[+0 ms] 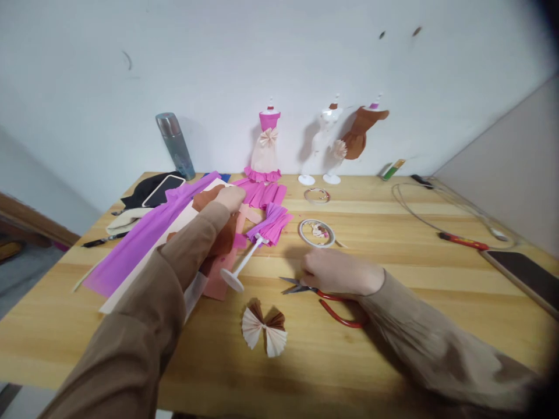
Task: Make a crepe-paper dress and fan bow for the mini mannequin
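Note:
My left hand point(231, 199) reaches over a pile of crepe paper, beside a brown piece point(206, 199) and pleated pink paper point(264, 194). Its fingers are turned away, so their grip is hidden. My right hand point(338, 272) is curled closed just above red-handled scissors point(338, 314), which lie with blades apart; what the fingers hold, if anything, is out of sight. Between the hands, a small white dress-form stand point(241, 263) lies tipped over, with pleated purple-pink paper point(269, 224) around it. Nearer me rests a cream and brown pleated paper bow point(264, 330).
Along the wall stand a flask point(175, 145), a pink-dressed mannequin point(268, 145), a bare white one point(321, 139) and a brown-dressed one point(360, 131). Tape rings point(301, 234) lie mid-table. A cable point(397, 198), a red-handled tool point(463, 240) and a phone point(524, 273) are at right.

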`<act>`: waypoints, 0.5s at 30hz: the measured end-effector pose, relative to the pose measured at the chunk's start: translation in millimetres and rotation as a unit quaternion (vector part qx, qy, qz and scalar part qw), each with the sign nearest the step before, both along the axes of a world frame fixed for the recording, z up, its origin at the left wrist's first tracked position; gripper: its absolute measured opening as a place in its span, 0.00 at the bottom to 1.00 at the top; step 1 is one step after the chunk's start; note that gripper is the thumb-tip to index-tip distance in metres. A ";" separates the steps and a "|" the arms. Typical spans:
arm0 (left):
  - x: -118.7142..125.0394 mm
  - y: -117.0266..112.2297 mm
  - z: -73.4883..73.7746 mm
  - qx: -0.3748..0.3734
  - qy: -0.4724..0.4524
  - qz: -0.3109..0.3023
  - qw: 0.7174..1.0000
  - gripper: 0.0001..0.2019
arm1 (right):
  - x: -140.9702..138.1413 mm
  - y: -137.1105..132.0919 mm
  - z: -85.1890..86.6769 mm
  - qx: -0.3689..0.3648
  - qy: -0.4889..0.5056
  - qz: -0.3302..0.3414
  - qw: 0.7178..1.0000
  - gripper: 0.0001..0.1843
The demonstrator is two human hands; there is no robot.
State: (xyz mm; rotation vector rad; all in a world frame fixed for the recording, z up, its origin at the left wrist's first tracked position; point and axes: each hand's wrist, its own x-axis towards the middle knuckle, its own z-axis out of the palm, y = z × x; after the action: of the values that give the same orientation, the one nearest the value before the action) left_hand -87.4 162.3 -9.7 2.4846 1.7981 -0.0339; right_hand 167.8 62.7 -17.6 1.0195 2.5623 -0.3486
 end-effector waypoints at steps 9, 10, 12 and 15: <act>-24.3 19.1 -9.1 0.020 -0.042 0.063 0.997 0.05 | -0.5 1.9 -0.6 -0.010 -0.006 0.000 1.000 0.15; -27.9 19.9 -7.6 0.034 -0.067 0.069 0.995 0.06 | -0.8 1.8 -0.2 -0.011 -0.007 0.001 1.000 0.15; -34.7 21.0 -3.5 0.062 -0.125 0.085 0.987 0.08 | -0.6 1.7 0.1 -0.015 -0.003 0.003 1.000 0.15; -41.6 19.3 6.8 0.114 -0.221 0.119 0.961 0.11 | 1.3 2.9 0.8 -0.017 0.006 0.000 1.000 0.15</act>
State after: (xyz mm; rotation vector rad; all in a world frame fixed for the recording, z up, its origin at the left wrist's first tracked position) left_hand -129.1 181.6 -2.9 2.1463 1.9593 0.7193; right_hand 169.1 65.5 -16.7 1.0081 2.5583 -0.3967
